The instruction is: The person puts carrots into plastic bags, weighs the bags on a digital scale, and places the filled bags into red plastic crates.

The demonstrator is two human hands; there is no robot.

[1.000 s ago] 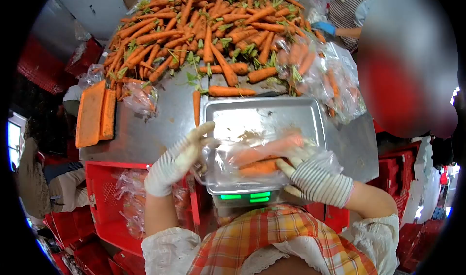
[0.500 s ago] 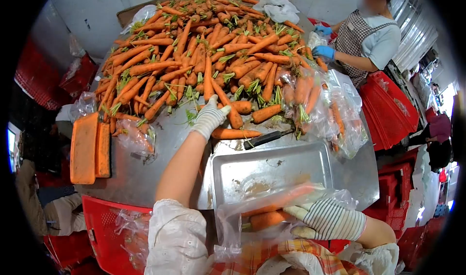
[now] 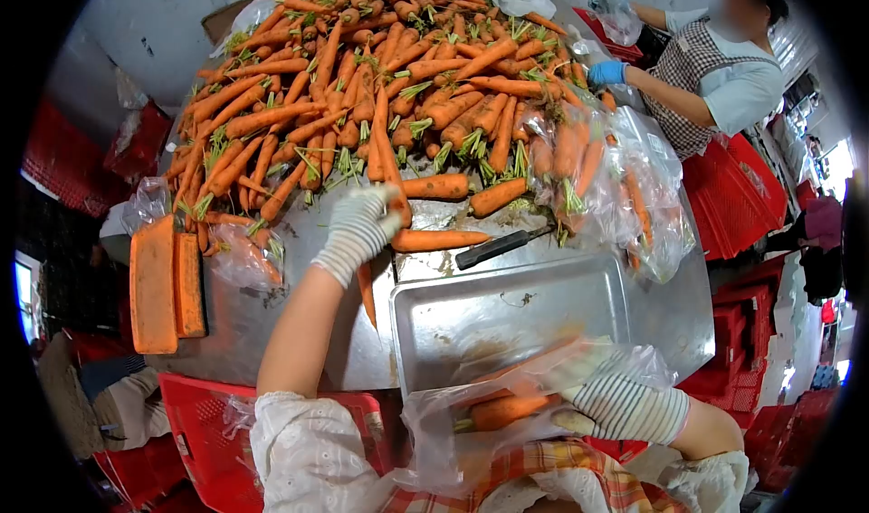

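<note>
My left hand [image 3: 360,228], in a striped white glove, has its fingers curled round a carrot [image 3: 402,211] at the front edge of the carrot pile [image 3: 362,88]. Its palm side is hidden. Below the hand another carrot [image 3: 366,294] points its thin tip toward me, partly covered by the glove. Over the near part of the metal tray [image 3: 507,287], my right hand [image 3: 625,400], gloved alike, is closed on a clear plastic bag [image 3: 434,422]. Inside the bag lie carrots [image 3: 507,412], blurred by the film. A loose carrot [image 3: 441,241] rests just behind the tray.
A dark-handled tool [image 3: 502,249] lies behind the tray. Bagged carrots [image 3: 625,187] are at the right, orange blocks [image 3: 154,287] at the left. Red crates [image 3: 217,432] stand below the table. Across the table, a co-worker in blue gloves [image 3: 608,72] holds a clear bag [image 3: 617,15].
My left hand has drawn back toward me and left, its fingers curling round a carrot. The right hand stays at the bag. The co-worker's hands have moved apart, one lifting a clear bag.
</note>
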